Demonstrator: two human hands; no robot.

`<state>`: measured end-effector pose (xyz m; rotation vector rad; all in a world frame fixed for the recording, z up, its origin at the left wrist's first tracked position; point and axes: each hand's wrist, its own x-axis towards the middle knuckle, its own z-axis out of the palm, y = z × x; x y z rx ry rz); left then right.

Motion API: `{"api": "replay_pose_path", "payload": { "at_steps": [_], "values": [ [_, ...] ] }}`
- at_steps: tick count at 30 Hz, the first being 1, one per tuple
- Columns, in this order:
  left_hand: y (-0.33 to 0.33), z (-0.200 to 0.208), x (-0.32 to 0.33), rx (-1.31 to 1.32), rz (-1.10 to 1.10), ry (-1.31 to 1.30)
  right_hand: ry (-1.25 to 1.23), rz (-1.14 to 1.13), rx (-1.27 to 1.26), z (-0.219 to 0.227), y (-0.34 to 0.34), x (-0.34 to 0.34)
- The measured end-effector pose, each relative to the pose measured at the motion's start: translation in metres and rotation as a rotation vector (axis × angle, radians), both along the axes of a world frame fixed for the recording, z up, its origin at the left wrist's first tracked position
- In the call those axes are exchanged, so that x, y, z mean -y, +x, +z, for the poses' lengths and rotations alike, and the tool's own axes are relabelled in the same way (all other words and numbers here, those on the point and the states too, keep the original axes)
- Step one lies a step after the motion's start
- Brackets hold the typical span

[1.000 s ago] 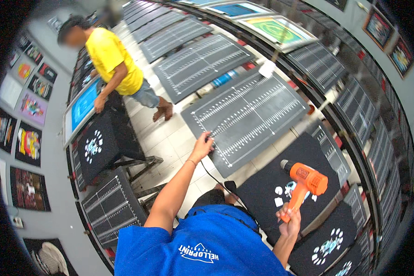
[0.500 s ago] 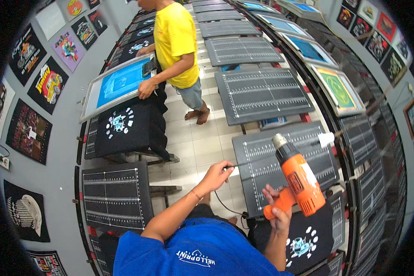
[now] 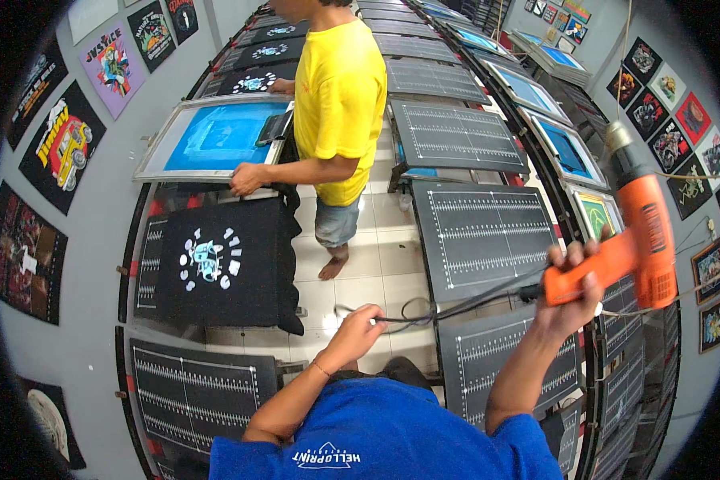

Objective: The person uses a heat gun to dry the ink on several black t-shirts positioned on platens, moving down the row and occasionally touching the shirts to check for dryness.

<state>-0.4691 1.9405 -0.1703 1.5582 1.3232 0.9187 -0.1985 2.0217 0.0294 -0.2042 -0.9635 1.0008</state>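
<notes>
My right hand grips the handle of an orange heat gun, raised at the right with its metal nozzle pointing up. A dark power cord runs from the handle's base leftward to my left hand. The fingers of that hand are closed around the cord, with a loop of it hanging just beside them. Beneath the cord lie black printing boards marked with white ruler lines.
A co-worker in a yellow shirt holds a framed blue screen at the left row. Nearer lies a black printed shirt on a board. More framed screens line the right side. A tiled aisle runs between the rows.
My right hand has lifted the heat gun up and to the right. My left hand has shifted slightly left and down, still on the cord. The co-worker's screen has moved slightly.
</notes>
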Motion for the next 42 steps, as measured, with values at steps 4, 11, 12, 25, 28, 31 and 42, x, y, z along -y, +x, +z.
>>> {"api": "replay_pose_path", "payload": {
  "at_steps": [4, 11, 12, 25, 28, 31, 42],
  "values": [
    [-0.028, 0.008, -0.056, 0.1, 0.177, -0.177, 0.203, 0.108, -0.044, 0.051, -0.021, -0.113],
    [-0.036, 0.061, -0.169, 0.223, 0.014, -0.276, 0.348, 0.325, -0.132, 0.104, -0.07, -0.316],
    [-0.035, 0.063, -0.185, 0.189, 0.008, -0.27, 0.341, 0.304, -0.156, 0.113, -0.08, -0.343],
    [-0.08, 0.133, -0.39, 0.304, -0.017, -0.099, 0.27, 0.267, -0.052, 0.165, -0.236, -0.687],
    [-0.093, 0.134, -0.424, 0.4, 0.077, -0.047, 0.176, 0.109, -0.012, 0.178, -0.284, -0.735],
    [-0.097, 0.137, -0.463, 0.423, 0.169, 0.024, 0.158, 0.063, 0.013, 0.179, -0.318, -0.775],
    [-0.126, 0.115, -0.662, 0.398, 0.517, -0.004, 0.161, -0.173, 0.302, 0.136, -0.355, -1.015]
  ]
}}
